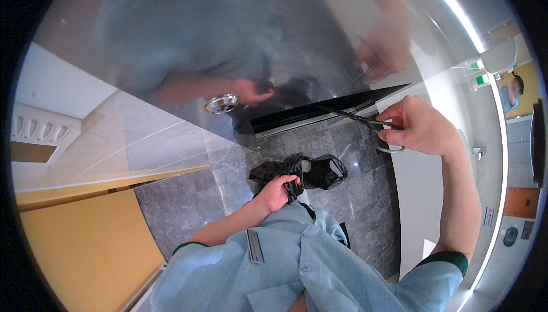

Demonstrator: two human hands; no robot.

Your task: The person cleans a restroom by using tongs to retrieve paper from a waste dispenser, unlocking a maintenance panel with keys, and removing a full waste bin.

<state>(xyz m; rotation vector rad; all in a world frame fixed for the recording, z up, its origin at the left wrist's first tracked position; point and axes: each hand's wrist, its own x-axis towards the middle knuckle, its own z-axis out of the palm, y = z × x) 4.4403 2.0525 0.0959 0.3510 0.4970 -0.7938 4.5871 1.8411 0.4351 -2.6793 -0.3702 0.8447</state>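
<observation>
Gathered black plastic bag material [325, 173] hangs from my left hand [278, 192], whose fingers are closed on it in front of my shirt. My right hand [421, 128] is raised to the right, pinching the handle end of metal tongs [364, 119]. The tongs reach into a dark rectangular opening [295, 113] in a shiny metal panel [192, 34]. Their far tips are hidden in the dark, so what they touch cannot be told. A pale piece of something [306, 166] shows among the folds of the bag.
A round chrome lock or knob [222, 103] sits on the panel. Grey tiles [201, 200] cover the floor. A yellow door or panel [85, 243] stands at left, below a white wall fixture [45, 132]. A white counter front [419, 209] and a mirror are at right.
</observation>
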